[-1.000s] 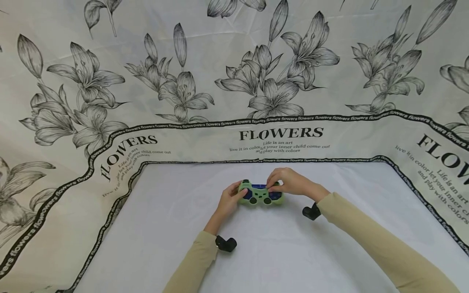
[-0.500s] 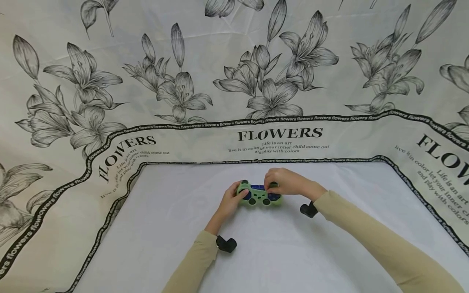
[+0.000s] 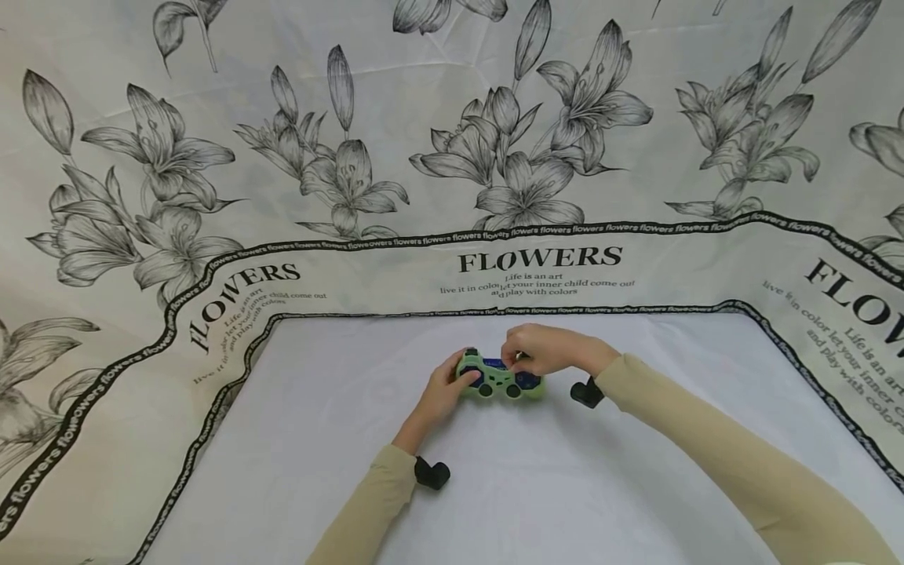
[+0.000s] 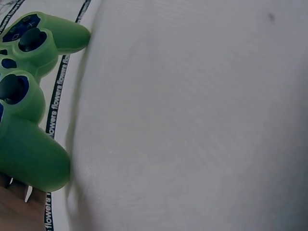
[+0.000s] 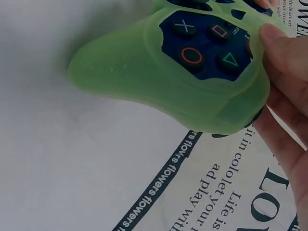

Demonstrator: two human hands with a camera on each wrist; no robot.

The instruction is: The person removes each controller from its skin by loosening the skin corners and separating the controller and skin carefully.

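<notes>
A blue game controller (image 3: 530, 381) in a pale green, rubbery cover (image 3: 501, 377) is held above the white cloth in the head view. My left hand (image 3: 439, 392) grips its left end, thumb on the front face. At the upper right edge, my right hand (image 3: 540, 349) pinches the rim of the cover. In the right wrist view, the right thumb (image 5: 273, 36) lies on the cover's edge beside the symbol buttons (image 5: 204, 45), with the fingers behind. Both thumbsticks (image 4: 32, 38) show in the left wrist view; the left fingers lie partly under the left handle (image 4: 33, 154).
White cloth (image 3: 424, 518) covers the table. Behind and at the sides hangs a flower-printed cloth (image 3: 339, 275) with a black lettered border. Black wrist cameras sit at the left cuff (image 3: 432, 474) and right cuff (image 3: 586, 392).
My right hand has slid slightly left along the controller's upper edge, its fingers more curled. My left hand keeps its grip, and the controller has barely moved.
</notes>
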